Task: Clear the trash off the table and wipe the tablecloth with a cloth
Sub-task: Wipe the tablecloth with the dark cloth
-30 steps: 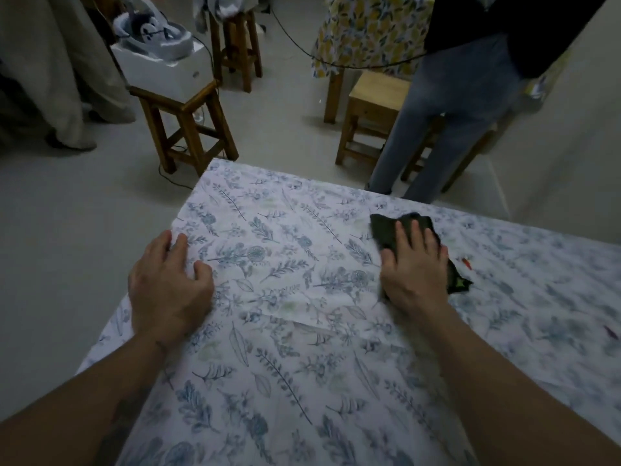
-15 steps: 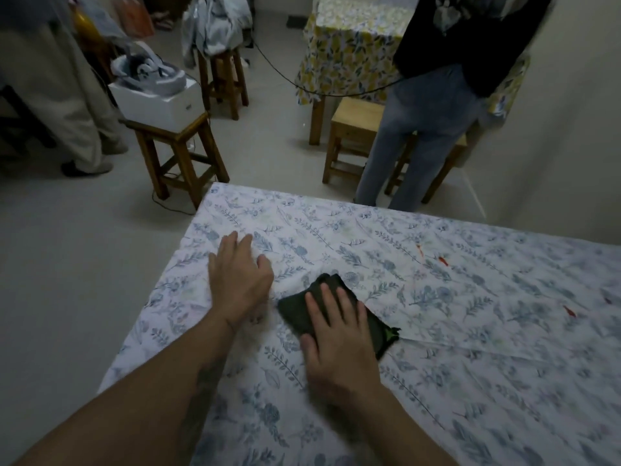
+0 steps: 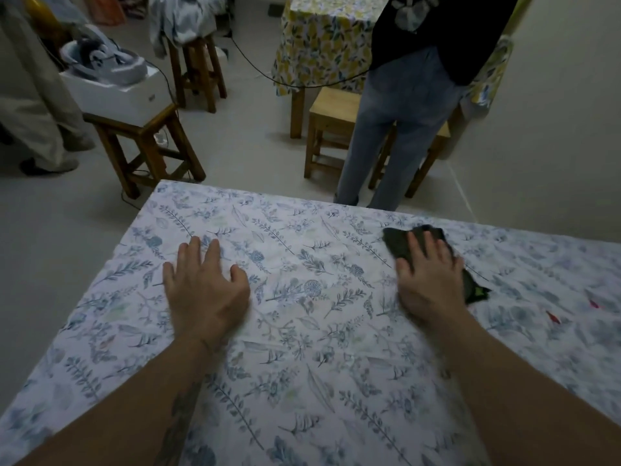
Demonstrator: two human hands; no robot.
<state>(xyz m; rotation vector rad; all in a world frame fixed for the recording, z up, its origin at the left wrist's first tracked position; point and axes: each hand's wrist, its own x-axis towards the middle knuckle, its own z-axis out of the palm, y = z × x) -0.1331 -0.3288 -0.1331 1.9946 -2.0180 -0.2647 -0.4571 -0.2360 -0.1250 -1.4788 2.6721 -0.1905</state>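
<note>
Swept out toward two o'clock since half a second ago, the right hand (image 3: pixel 426 277) presses flat, fingers straight, on the dark cloth (image 3: pixel 400 242). The left hand (image 3: pixel 205 287) lies flat at ten o'clock, holding nothing, bracing the floral tablecloth (image 3: pixel 302 338). Wiping looks underway (no large trash shows), but red specks (image 3: pixel 552 317) are left at three o'clock.

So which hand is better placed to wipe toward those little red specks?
The right hand: it presses the dark cloth flat and lies nearer the red specks. The left hand rests bare on the tablecloth, farther away.
</note>
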